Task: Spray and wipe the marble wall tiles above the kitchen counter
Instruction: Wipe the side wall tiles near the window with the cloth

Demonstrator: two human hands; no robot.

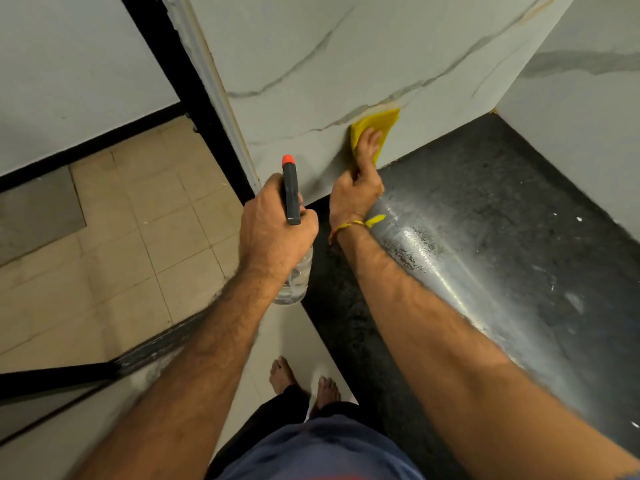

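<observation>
Wall tiles (pixel 329 46) rise straight from the black counter (pixel 485 202). Right hand (pixel 360 174) presses a yellow cloth (pixel 375 124) flat on the lowest tile, just above the counter. Left hand (pixel 273 230) grips the spray bottle (pixel 291 192). Judged mid-wipe; upper tiles probably remain.

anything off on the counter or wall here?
Yes: the black counter has a wet, shiny streak beside the right hand and scattered white specks. The marble wall looks intact.
</observation>
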